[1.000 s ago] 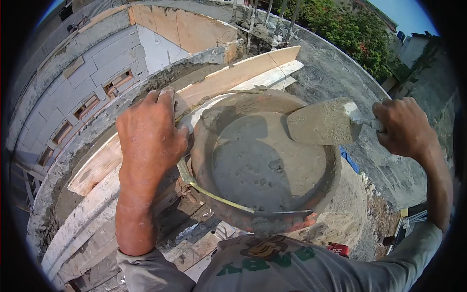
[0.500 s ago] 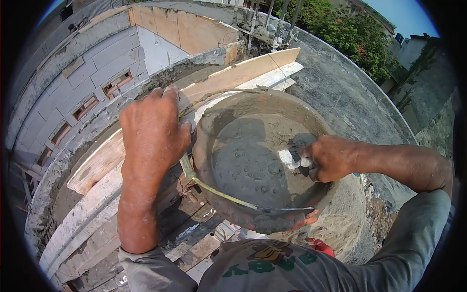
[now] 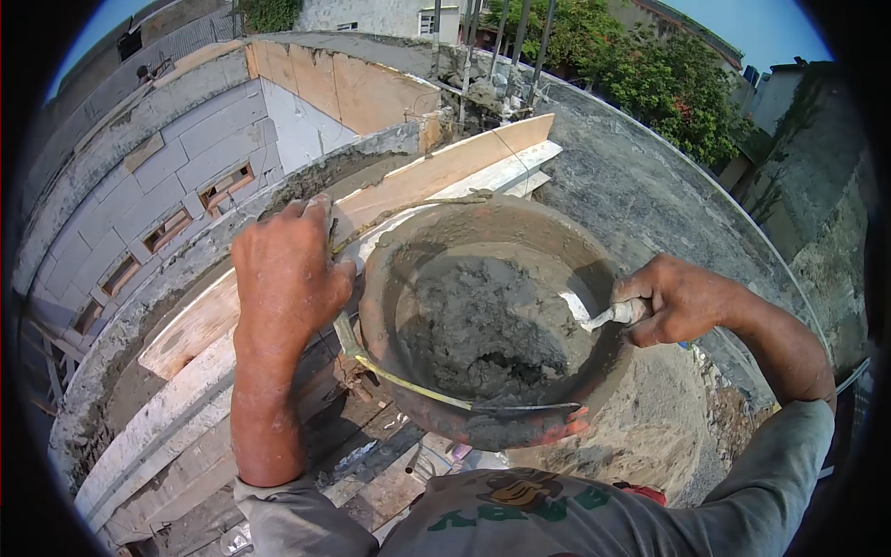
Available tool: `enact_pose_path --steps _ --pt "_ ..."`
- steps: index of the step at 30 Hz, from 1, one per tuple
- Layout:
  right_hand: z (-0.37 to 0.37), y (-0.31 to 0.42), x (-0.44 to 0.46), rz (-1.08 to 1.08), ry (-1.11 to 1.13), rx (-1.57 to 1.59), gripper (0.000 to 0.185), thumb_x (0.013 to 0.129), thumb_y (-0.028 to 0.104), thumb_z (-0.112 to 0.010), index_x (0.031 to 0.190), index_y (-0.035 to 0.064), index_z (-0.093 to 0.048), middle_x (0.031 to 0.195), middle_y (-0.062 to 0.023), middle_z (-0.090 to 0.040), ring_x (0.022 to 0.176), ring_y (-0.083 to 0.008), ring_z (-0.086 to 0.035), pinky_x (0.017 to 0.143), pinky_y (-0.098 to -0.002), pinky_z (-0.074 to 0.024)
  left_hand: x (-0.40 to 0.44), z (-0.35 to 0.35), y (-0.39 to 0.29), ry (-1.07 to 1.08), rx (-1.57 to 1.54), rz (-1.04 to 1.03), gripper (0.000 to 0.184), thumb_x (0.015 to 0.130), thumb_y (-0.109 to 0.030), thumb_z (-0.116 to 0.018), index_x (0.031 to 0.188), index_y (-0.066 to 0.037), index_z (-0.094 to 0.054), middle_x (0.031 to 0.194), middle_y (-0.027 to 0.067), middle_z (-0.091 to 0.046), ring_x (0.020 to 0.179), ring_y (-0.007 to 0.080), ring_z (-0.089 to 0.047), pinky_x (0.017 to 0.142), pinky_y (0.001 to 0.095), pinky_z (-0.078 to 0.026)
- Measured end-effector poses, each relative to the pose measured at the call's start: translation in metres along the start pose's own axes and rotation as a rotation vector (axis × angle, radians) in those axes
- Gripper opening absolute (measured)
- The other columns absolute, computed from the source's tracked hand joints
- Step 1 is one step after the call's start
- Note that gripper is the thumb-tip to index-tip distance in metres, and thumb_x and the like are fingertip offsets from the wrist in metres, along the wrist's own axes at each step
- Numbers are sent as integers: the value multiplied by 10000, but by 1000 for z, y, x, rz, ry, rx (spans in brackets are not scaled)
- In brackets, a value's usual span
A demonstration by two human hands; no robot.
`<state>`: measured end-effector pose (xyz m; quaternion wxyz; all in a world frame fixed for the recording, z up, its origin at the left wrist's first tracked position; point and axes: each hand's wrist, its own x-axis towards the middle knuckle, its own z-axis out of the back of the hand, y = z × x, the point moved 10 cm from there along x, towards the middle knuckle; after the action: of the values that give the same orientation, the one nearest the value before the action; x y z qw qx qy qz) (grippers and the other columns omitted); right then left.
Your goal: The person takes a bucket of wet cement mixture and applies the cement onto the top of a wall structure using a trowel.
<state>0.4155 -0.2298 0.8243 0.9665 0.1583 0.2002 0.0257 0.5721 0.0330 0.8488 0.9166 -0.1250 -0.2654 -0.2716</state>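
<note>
My right hand (image 3: 682, 297) is closed around the pale handle of a trowel (image 3: 605, 317), at the right side of a round bucket. The trowel's blade dips toward the wet mortar (image 3: 483, 316) and is only partly visible. The mortar-smeared bucket (image 3: 376, 306) has a wire handle lying along its near rim. My left hand (image 3: 290, 269) has its fingers curled, above the wooden board (image 3: 445, 167) left of the bucket. Whatever lies within its grip is hidden from this angle.
Long planks (image 3: 195, 418) run along the concrete wall top beside me. Several upright rods (image 3: 520, 56) stand at the far corner. A block wall (image 3: 153, 176) with small openings drops away on the left. A sand pile (image 3: 640, 418) lies below the bucket on the right.
My right hand has drawn the trowel up and slightly right, showing more of its handle. The mortar's surface has become rough and heaped. My left hand stays nearly in place.
</note>
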Motion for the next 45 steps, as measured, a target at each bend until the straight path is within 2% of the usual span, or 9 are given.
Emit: enact_pose_path --steps 7,13,18,22,26,33,36,41,45 --pt "49 9 -12 -35 -191 168 226 779 212 -743 877 40 -634 666 -15 -594 640 -101 -550 587 -305 -437 -1 2 0 23 -28 9 556 588 -177 -704 1116 -8 -660 902 208 -663 819 386 -646 753 471 -493" --pt "104 30 23 3 -337 333 229 819 218 -709 912 23 -630 662 -47 -599 535 -121 -569 483 -292 -457 -2 4 0 4 -50 -13 557 577 -177 -701 1104 -2 -661 880 207 -666 790 392 -646 734 469 -497" --pt "121 -3 121 179 -278 739 238 867 212 -672 914 -7 -593 657 -85 -593 476 -167 -589 396 -307 -469 -2 4 1 -1 -57 -6 571 564 -184 -707 1104 -4 -663 881 204 -671 778 384 -651 731 466 -502" --pt "113 -54 195 -43 -319 1024 207 898 242 -583 863 39 -565 636 -70 -564 416 -190 -552 360 -334 -470 -2 7 -1 -6 -65 -6 444 598 -181 -754 983 21 -663 873 196 -661 801 372 -666 721 456 -519" --pt "147 -59 181 155 -378 1046 212 908 242 -539 813 53 -534 620 -71 -556 411 -196 -550 349 -322 -475 -4 4 3 -16 -60 15 566 554 -184 -705 1089 -4 -670 850 196 -656 771 389 -647 712 470 -502" --pt "160 -37 99 140 -433 585 214 857 235 -615 866 41 -524 583 -52 -540 389 -139 -519 356 -273 -446 -3 4 3 -31 -49 4 570 546 -182 -703 1082 5 -666 855 200 -654 779 391 -645 715 467 -499" --pt "157 -3 41 -15 -525 -8 180 782 175 -634 894 42 -588 631 -46 -551 552 -149 -604 496 -348 -484 0 6 0 9 -46 6 530 584 -183 -722 1069 22 -661 862 198 -654 777 380 -652 709 461 -505" --pt "105 44 -7 -76 -323 -1039 164 748 81 -636 909 50 -647 691 -110 -606 660 -218 -659 593 -383 -513 -2 5 -3 1 -61 -16 449 599 -170 -709 1000 27 -663 848 202 -652 768 380 -650 705 461 -505" --pt "61 25 1 -127 -320 -1288 142 797 81 -639 934 54 -660 771 -126 -656 753 -248 -692 671 -371 -542 -1 6 -1 -19 -76 -11 454 589 -164 -685 1005 18 -663 854 208 -657 773 387 -645 723 464 -499"
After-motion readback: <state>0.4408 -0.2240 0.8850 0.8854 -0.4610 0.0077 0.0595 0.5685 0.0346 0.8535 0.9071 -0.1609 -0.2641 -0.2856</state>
